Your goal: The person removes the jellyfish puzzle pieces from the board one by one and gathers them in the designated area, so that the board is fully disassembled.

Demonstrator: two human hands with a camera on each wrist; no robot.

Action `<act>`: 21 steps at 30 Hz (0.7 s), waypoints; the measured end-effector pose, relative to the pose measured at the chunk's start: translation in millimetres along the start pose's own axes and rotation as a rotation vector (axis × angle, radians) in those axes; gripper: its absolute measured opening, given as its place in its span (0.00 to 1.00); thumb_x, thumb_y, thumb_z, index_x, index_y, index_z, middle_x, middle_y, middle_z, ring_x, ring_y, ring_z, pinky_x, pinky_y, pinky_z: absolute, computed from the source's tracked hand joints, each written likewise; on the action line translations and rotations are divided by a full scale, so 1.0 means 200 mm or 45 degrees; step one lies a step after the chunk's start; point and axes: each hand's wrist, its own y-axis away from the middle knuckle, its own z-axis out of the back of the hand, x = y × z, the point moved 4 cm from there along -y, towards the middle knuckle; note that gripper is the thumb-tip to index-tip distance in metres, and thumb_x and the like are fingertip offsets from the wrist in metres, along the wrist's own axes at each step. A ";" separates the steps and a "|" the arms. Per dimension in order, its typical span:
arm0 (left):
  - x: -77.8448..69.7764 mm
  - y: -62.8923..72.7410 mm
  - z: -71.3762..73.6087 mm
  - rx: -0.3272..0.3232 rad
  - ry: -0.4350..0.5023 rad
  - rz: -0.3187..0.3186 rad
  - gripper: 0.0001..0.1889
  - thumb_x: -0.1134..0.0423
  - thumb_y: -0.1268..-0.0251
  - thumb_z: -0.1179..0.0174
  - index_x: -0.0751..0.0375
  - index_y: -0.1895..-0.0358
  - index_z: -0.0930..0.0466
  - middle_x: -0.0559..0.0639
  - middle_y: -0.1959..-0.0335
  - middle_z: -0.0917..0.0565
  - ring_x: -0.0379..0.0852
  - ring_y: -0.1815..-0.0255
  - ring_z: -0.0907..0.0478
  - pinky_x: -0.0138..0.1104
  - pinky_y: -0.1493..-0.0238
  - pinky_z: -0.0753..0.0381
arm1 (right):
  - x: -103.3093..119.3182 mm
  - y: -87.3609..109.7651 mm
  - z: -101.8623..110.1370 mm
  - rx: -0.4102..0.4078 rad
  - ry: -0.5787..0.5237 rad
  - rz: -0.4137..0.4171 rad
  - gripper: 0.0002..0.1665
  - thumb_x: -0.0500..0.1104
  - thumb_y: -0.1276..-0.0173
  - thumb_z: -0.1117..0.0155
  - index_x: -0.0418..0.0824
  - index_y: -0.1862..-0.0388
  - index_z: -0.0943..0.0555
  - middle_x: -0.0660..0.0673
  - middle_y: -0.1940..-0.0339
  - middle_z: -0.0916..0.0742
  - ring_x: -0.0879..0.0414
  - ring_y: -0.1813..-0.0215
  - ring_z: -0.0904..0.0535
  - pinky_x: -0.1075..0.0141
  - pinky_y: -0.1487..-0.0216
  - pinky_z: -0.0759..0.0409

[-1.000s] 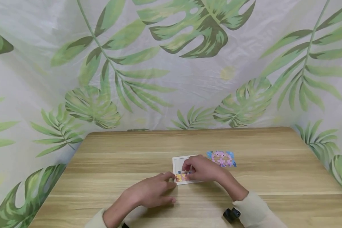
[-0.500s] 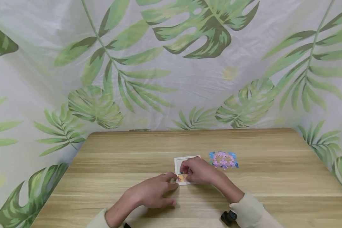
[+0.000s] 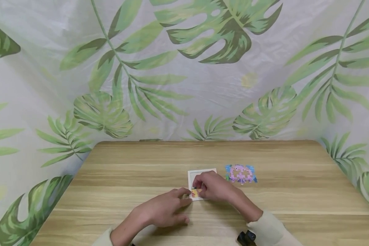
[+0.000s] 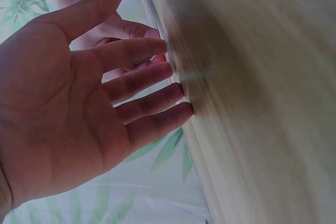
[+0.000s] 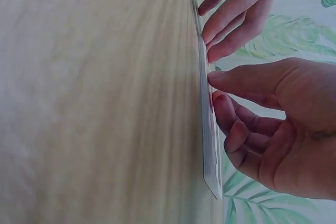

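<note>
A white-bordered puzzle tray (image 3: pixel 189 179) lies on the table, with yellow-orange jigsaw pieces (image 3: pixel 195 193) along its near edge. My left hand (image 3: pixel 166 207) rests at the tray's left side, fingers stretched and fingertips at its border; the left wrist view shows the palm (image 4: pixel 68 98) facing the camera, thumb raised. Over the tray, my right hand (image 3: pixel 213 186) pinches at a puzzle piece in the near row with thumb and curled fingers. In the right wrist view this hand (image 5: pixel 283 124) has its thumb tip right at the tray (image 5: pixel 207 145); the piece is mostly hidden by the fingers.
Right of the tray lies a jigsaw (image 3: pixel 241 173) of a pink sea creature on blue, with gaps in it. The wooden table (image 3: pixel 135 164) ends at a leaf-print curtain (image 3: pixel 184 85) behind. A small black device (image 3: pixel 246 238) sits at the right wrist.
My right hand has shifted slightly left along the tray's near row, covering more of the pieces. The left hand stays at the tray's left border. The head view has turned slightly.
</note>
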 end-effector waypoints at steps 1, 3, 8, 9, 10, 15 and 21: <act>0.00 0.00 0.00 -0.004 0.000 0.001 0.30 0.44 0.24 0.34 0.54 0.26 0.21 0.52 0.20 0.29 0.52 0.22 0.27 0.45 0.24 0.22 | 0.00 0.00 0.00 0.003 -0.006 -0.001 0.12 0.29 0.37 0.27 0.39 0.56 0.12 0.47 0.62 0.11 0.62 0.65 0.22 0.71 0.62 0.21; 0.01 0.01 -0.01 -0.008 0.007 0.005 0.31 0.45 0.25 0.33 0.54 0.25 0.22 0.52 0.19 0.29 0.52 0.21 0.28 0.45 0.23 0.23 | 0.00 0.00 0.00 0.008 -0.012 -0.006 0.13 0.28 0.37 0.27 0.38 0.54 0.13 0.47 0.62 0.11 0.61 0.64 0.21 0.71 0.60 0.21; 0.02 0.02 -0.03 -0.013 0.037 0.021 0.34 0.47 0.27 0.30 0.54 0.23 0.24 0.51 0.18 0.30 0.52 0.19 0.30 0.47 0.22 0.24 | 0.00 0.01 -0.01 0.018 -0.039 -0.037 0.17 0.28 0.36 0.26 0.36 0.48 0.14 0.48 0.60 0.13 0.61 0.63 0.21 0.71 0.58 0.20; 0.02 0.02 -0.03 -0.015 0.041 0.024 0.34 0.47 0.28 0.29 0.54 0.23 0.24 0.51 0.18 0.30 0.52 0.19 0.30 0.47 0.23 0.24 | -0.01 0.01 -0.01 0.019 -0.046 -0.045 0.18 0.28 0.36 0.26 0.35 0.47 0.14 0.48 0.60 0.13 0.62 0.63 0.21 0.71 0.58 0.20; 0.02 0.02 -0.03 -0.017 0.039 0.025 0.34 0.48 0.28 0.29 0.54 0.23 0.24 0.51 0.18 0.30 0.52 0.20 0.30 0.47 0.23 0.24 | -0.01 0.01 -0.01 0.020 -0.053 -0.050 0.18 0.28 0.36 0.26 0.35 0.46 0.15 0.48 0.60 0.14 0.62 0.63 0.22 0.70 0.59 0.20; 0.01 0.02 -0.03 -0.031 0.002 0.029 0.34 0.53 0.32 0.25 0.54 0.24 0.23 0.50 0.19 0.29 0.52 0.21 0.29 0.46 0.25 0.22 | -0.01 0.01 -0.01 0.020 -0.071 -0.063 0.19 0.28 0.36 0.26 0.33 0.45 0.15 0.48 0.61 0.14 0.63 0.64 0.22 0.70 0.59 0.20; 0.00 0.02 -0.02 -0.065 -0.071 0.009 0.37 0.57 0.40 0.21 0.54 0.25 0.22 0.51 0.21 0.27 0.53 0.23 0.27 0.44 0.28 0.19 | -0.02 0.01 0.00 0.025 -0.074 -0.047 0.17 0.27 0.35 0.26 0.33 0.47 0.13 0.48 0.62 0.13 0.63 0.63 0.21 0.71 0.58 0.20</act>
